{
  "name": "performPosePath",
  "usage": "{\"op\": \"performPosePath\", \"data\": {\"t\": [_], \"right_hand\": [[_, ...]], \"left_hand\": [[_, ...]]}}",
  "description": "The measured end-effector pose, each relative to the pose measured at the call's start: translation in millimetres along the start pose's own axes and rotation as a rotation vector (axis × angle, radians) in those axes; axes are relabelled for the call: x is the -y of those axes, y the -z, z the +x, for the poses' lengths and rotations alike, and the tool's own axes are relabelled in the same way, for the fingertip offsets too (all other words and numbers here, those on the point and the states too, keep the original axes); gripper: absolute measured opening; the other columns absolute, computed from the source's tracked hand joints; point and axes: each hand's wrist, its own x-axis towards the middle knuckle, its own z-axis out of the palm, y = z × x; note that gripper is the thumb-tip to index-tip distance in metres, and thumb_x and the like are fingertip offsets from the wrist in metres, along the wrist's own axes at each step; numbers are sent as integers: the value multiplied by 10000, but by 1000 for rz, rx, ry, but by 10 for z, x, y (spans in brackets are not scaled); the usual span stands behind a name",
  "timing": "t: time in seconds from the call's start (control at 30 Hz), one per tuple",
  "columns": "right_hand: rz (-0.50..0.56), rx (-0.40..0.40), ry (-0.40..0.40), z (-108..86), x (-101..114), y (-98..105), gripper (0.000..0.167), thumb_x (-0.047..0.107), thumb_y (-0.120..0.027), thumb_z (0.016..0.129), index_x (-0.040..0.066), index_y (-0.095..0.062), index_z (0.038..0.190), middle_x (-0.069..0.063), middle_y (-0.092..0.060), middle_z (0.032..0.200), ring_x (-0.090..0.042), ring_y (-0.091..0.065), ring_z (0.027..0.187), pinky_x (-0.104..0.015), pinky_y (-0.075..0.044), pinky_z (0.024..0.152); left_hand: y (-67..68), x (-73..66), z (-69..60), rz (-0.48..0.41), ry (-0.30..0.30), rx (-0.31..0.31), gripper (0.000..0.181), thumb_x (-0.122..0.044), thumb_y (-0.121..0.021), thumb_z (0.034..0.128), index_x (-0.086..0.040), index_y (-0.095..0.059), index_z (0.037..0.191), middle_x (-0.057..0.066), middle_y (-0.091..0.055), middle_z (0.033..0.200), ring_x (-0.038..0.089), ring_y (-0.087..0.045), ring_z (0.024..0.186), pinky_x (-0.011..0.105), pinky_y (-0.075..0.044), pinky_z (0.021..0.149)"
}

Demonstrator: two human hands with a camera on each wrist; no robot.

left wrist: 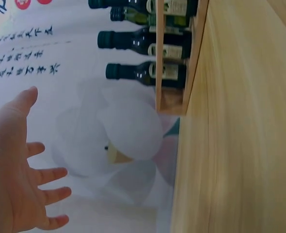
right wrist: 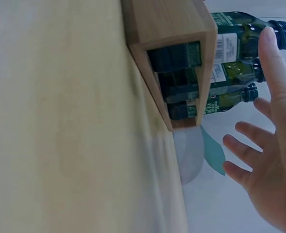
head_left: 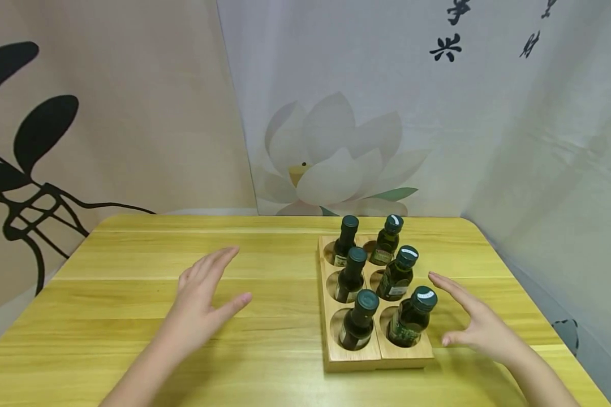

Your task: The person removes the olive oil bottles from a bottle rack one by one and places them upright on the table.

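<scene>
Two joined wooden racks (head_left: pixel 353 355) stand on the table, each with three round holes holding dark green capped bottles. The left row has slim bottles, such as the front one (head_left: pixel 357 322); the right row has wider ones, such as the front one (head_left: pixel 409 319). My left hand (head_left: pixel 196 299) hovers left of the racks, fingers spread and holding nothing. My right hand (head_left: pixel 481 328) is just right of the front wide bottle, fingers apart, holding nothing. In the right wrist view the thumb of my right hand (right wrist: pixel 278 136) overlaps a bottle (right wrist: pixel 240 39); whether they touch I cannot tell.
The yellow wooden table (head_left: pixel 265 362) reaches back to a cloth backdrop (head_left: pixel 183 113) with printed leaves, a lotus flower and dark characters. More cloth (head_left: pixel 565 254) hangs along the right side of the table.
</scene>
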Motion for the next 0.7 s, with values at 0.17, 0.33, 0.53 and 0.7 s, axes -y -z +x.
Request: {"op": "performPosePath", "data": {"t": [0.17,0.33,0.53,0.7], "right_hand": [[3,11,-12,-47,-17,-70,1050,369,-866,636,188,-312,1510,-13,-318,1524,-352,-323,1323,-796,-233,846],[38,3,-31,-94,-28,-120,1002,467,-817,685,148,-330,1501,-102,-351,1498,-476,-379,1232,-793,-253,836],[120,-1,-13,-115,-69,-186,932,460,-807,712,157,-374,1480,133,-368,1432,8,-339,1249,-763,-229,892],[126,19,24,-123,-124,-239,902,489,-773,743,150,-376,1479,142,-400,1413,17,-355,1250,-540,-323,998]], "left_hand": [[-98,-116,28,-43,-6,8,744,-397,-689,877,-173,-332,1490,73,-372,1471,330,-296,1346,610,-136,1054],[-174,-234,66,-103,13,31,742,-436,-677,877,-215,-326,1492,44,-362,1479,303,-282,1360,616,-136,1061],[-300,-378,130,-168,4,53,771,-386,-712,857,-204,-320,1496,55,-349,1492,322,-291,1356,653,-178,1046],[-398,-525,195,-244,15,88,779,-396,-708,851,-214,-316,1499,29,-324,1506,322,-292,1358,637,-258,1023]]}}
